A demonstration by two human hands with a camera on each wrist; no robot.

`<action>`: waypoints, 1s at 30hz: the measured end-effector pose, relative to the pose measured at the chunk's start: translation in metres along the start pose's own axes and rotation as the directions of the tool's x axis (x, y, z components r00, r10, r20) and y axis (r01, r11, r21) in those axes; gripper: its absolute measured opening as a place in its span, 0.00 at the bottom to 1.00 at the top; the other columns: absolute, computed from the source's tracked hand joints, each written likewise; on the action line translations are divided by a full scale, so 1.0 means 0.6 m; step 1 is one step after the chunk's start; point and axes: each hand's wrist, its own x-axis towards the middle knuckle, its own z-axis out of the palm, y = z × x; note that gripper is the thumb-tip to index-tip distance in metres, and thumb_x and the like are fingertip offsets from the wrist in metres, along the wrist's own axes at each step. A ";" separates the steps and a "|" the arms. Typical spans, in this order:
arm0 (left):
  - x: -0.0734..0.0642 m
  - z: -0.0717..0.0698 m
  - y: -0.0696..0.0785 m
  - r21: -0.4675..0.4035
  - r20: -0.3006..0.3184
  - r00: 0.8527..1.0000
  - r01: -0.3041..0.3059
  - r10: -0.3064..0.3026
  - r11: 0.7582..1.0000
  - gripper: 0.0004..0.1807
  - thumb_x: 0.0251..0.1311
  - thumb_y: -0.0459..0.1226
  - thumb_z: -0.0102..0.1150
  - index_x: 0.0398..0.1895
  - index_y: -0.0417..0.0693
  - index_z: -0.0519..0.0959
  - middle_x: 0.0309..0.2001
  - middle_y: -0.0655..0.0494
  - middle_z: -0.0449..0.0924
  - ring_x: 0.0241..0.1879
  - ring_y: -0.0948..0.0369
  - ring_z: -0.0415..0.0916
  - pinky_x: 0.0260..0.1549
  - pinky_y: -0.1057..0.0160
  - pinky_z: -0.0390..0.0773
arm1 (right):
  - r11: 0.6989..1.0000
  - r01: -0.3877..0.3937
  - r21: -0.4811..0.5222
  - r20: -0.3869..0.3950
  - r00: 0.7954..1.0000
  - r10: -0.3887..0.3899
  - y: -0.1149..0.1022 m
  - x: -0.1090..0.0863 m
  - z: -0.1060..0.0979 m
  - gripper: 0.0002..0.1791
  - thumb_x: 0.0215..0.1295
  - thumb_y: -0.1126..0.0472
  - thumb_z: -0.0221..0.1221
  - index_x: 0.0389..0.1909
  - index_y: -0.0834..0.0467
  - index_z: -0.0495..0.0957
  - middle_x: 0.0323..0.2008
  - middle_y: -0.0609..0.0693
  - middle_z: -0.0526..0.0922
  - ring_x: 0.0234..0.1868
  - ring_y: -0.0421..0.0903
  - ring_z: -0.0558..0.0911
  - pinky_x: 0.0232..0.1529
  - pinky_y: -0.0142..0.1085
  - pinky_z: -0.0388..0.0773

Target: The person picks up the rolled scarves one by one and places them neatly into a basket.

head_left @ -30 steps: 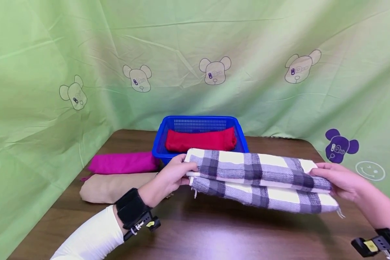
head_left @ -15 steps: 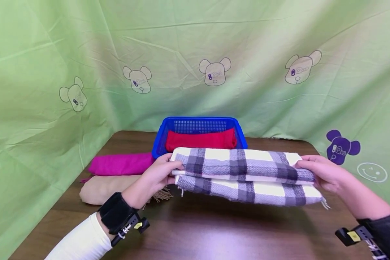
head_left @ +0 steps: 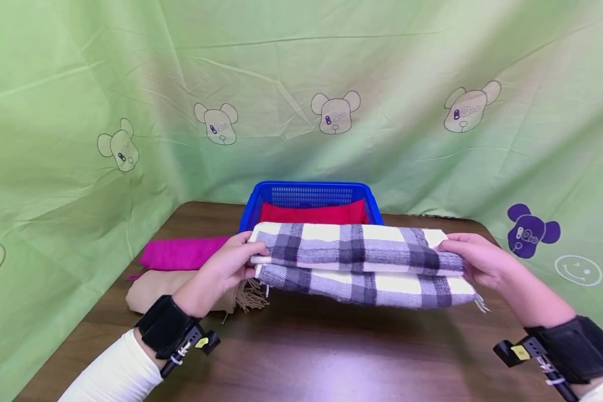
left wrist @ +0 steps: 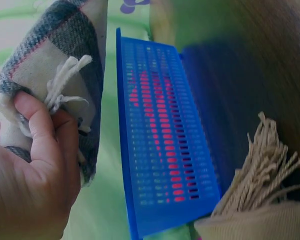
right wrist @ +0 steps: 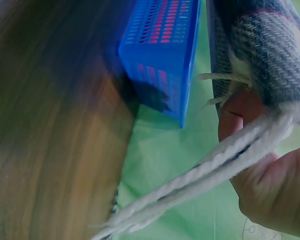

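Note:
A folded plaid scarf (head_left: 352,251) in white, grey and black hangs above the table, held by both ends. My left hand (head_left: 231,261) grips its left end, thumb on top; white fringe (left wrist: 65,82) dangles beside those fingers in the left wrist view. At the other end, my right hand (head_left: 482,259) pinches the folded layers, and long white tassels (right wrist: 190,180) trail past it in the right wrist view. Behind the scarf stands a blue plastic basket (head_left: 311,186) with a folded red cloth (head_left: 314,214) inside. The scarf hides the basket's front from the head view.
Left of the basket lie a folded magenta cloth (head_left: 183,252) and a beige scarf (head_left: 151,290) with tan fringe (head_left: 251,296). All rest on a brown wooden table (head_left: 331,352). A green curtain (head_left: 281,67) with bear prints closes off the back and sides.
Both hands have carried the plaid scarf leftward and slightly up. It now sits more squarely before the basket and covers more of the red cloth; the beige fringe has come into view.

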 end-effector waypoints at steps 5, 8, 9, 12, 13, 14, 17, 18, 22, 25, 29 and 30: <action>-0.004 -0.002 0.001 -0.009 0.006 1.000 0.007 -0.007 1.000 0.23 0.54 0.26 0.50 0.56 0.36 0.63 0.32 0.50 0.80 0.29 0.59 0.82 0.30 0.61 0.84 | 1.000 -0.012 -0.026 -0.039 0.999 0.011 0.000 -0.001 0.008 0.12 0.67 0.70 0.51 0.30 0.55 0.79 0.27 0.51 0.84 0.27 0.44 0.85 0.28 0.37 0.84; -0.005 -0.002 0.002 -0.010 0.008 1.000 -0.001 0.002 1.000 0.22 0.54 0.26 0.50 0.55 0.36 0.64 0.32 0.51 0.81 0.29 0.60 0.82 0.31 0.61 0.84 | 0.999 -0.013 -0.032 -0.045 0.999 0.011 -0.002 -0.001 0.010 0.13 0.67 0.70 0.51 0.28 0.54 0.80 0.26 0.50 0.84 0.26 0.43 0.84 0.27 0.36 0.83; -0.005 -0.002 0.002 -0.013 0.009 1.000 -0.008 0.008 1.000 0.21 0.55 0.26 0.50 0.54 0.37 0.64 0.32 0.51 0.81 0.29 0.60 0.82 0.31 0.62 0.84 | 1.000 -0.012 -0.028 -0.047 0.999 0.011 -0.003 -0.001 0.011 0.13 0.66 0.70 0.51 0.28 0.54 0.80 0.26 0.50 0.84 0.26 0.43 0.84 0.27 0.36 0.83; -0.006 -0.002 0.001 -0.007 0.015 1.000 -0.022 0.023 1.000 0.18 0.57 0.27 0.49 0.52 0.39 0.65 0.31 0.54 0.79 0.27 0.62 0.80 0.28 0.66 0.82 | 1.000 -0.014 -0.015 -0.046 0.999 0.014 -0.005 -0.001 0.011 0.13 0.67 0.70 0.51 0.29 0.54 0.81 0.26 0.50 0.85 0.26 0.43 0.84 0.28 0.36 0.83; -0.006 -0.002 0.001 -0.012 0.015 1.000 -0.025 0.025 1.000 0.17 0.58 0.27 0.49 0.51 0.39 0.66 0.30 0.54 0.79 0.27 0.63 0.80 0.27 0.66 0.82 | 1.000 -0.023 -0.008 -0.054 0.998 0.022 -0.005 -0.002 0.011 0.14 0.67 0.70 0.51 0.29 0.54 0.81 0.27 0.50 0.85 0.26 0.43 0.84 0.28 0.36 0.83; -0.006 -0.001 0.001 -0.011 0.012 1.000 -0.026 0.026 1.000 0.16 0.59 0.27 0.49 0.51 0.40 0.66 0.30 0.55 0.79 0.26 0.63 0.79 0.26 0.67 0.81 | 1.000 -0.028 -0.003 -0.061 0.998 0.028 -0.005 -0.002 0.010 0.14 0.67 0.70 0.51 0.29 0.53 0.82 0.27 0.50 0.85 0.27 0.43 0.84 0.28 0.35 0.83; -0.005 0.001 0.002 -0.025 0.013 1.000 -0.024 0.024 0.999 0.16 0.58 0.27 0.49 0.51 0.40 0.66 0.30 0.55 0.80 0.27 0.62 0.81 0.28 0.65 0.83 | 0.999 -0.044 -0.002 -0.080 0.996 0.044 -0.006 -0.005 0.012 0.13 0.68 0.69 0.51 0.29 0.52 0.82 0.27 0.49 0.84 0.27 0.42 0.84 0.28 0.34 0.83; -0.004 0.002 0.003 -0.032 0.011 1.000 -0.022 0.022 0.999 0.17 0.58 0.27 0.49 0.51 0.40 0.66 0.30 0.54 0.81 0.27 0.61 0.82 0.29 0.63 0.83 | 0.999 -0.049 -0.002 -0.085 0.995 0.049 -0.005 -0.005 0.012 0.13 0.68 0.68 0.51 0.29 0.52 0.82 0.27 0.49 0.84 0.27 0.42 0.84 0.28 0.34 0.83; -0.004 0.004 0.007 -0.046 0.003 1.000 -0.013 0.013 0.999 0.18 0.56 0.26 0.48 0.51 0.40 0.66 0.30 0.53 0.82 0.28 0.60 0.83 0.31 0.61 0.84 | 0.999 -0.050 -0.021 -0.084 0.995 0.048 -0.006 -0.007 0.015 0.12 0.68 0.67 0.52 0.30 0.51 0.81 0.28 0.48 0.84 0.28 0.42 0.84 0.30 0.35 0.83; -0.005 0.004 0.008 -0.047 0.000 1.000 -0.011 0.011 0.999 0.17 0.56 0.26 0.48 0.50 0.40 0.66 0.29 0.53 0.83 0.27 0.60 0.83 0.31 0.61 0.84 | 0.998 -0.057 -0.029 -0.092 0.994 0.054 -0.008 -0.010 0.017 0.12 0.68 0.67 0.52 0.29 0.51 0.81 0.28 0.48 0.84 0.28 0.42 0.84 0.31 0.36 0.83; -0.006 0.005 0.010 -0.045 -0.004 1.000 -0.013 0.013 0.999 0.15 0.57 0.26 0.48 0.48 0.41 0.67 0.27 0.54 0.82 0.26 0.61 0.82 0.29 0.63 0.84 | 0.998 -0.054 -0.029 -0.107 0.993 0.050 -0.012 -0.011 0.019 0.14 0.69 0.66 0.52 0.28 0.50 0.82 0.26 0.47 0.84 0.27 0.41 0.83 0.30 0.35 0.83; -0.006 0.005 0.012 -0.044 -0.010 1.000 -0.012 0.012 0.999 0.14 0.57 0.26 0.48 0.48 0.42 0.67 0.27 0.54 0.83 0.25 0.61 0.82 0.28 0.63 0.83 | 0.998 -0.050 -0.030 -0.110 0.993 0.046 -0.013 -0.010 0.020 0.14 0.69 0.66 0.52 0.27 0.50 0.82 0.26 0.46 0.84 0.27 0.41 0.83 0.30 0.35 0.83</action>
